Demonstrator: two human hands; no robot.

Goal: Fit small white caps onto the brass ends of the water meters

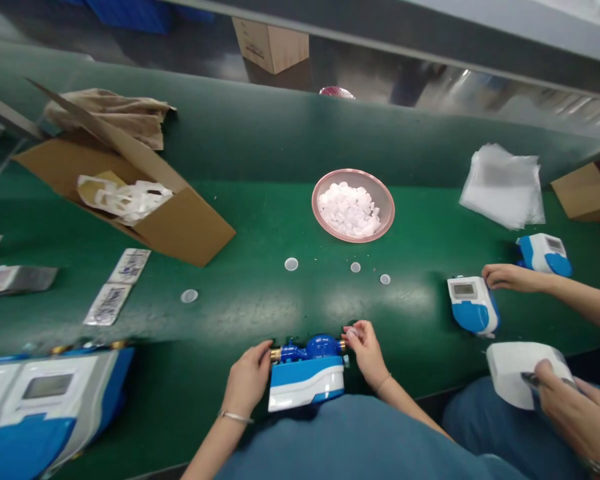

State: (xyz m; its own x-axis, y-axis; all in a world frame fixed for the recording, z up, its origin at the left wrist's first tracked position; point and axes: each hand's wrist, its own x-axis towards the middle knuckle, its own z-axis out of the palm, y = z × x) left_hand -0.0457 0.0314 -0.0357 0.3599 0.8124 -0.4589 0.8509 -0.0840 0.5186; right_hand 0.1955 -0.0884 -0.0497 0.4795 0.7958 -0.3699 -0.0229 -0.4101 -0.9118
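A blue and white water meter (pixel 307 380) lies on its side at the table's front edge, close to my body. Its blue pipe body and brass ends face away from me. The fingers of my left hand (pixel 249 375) close on the left brass end. My right hand (pixel 366 355) pinches a small translucent cap (pixel 352 333) beside the right brass end, its fingertips touching that end. Several loose caps lie further up the table, among them one cap (pixel 291 264) ahead of the meter. Behind them stands a pink-rimmed bowl (pixel 319 217) of white caps.
An open cardboard box (pixel 195 223) with white pieces stands at left, near printed label sheets (pixel 108 304) and larger meters (pixel 45 400). On the right, a co-worker's hand (pixel 510 277) touches another meter (pixel 473 305); the other hand holds a white roll (pixel 510 373). Plastic bags (pixel 503 187) lie behind.
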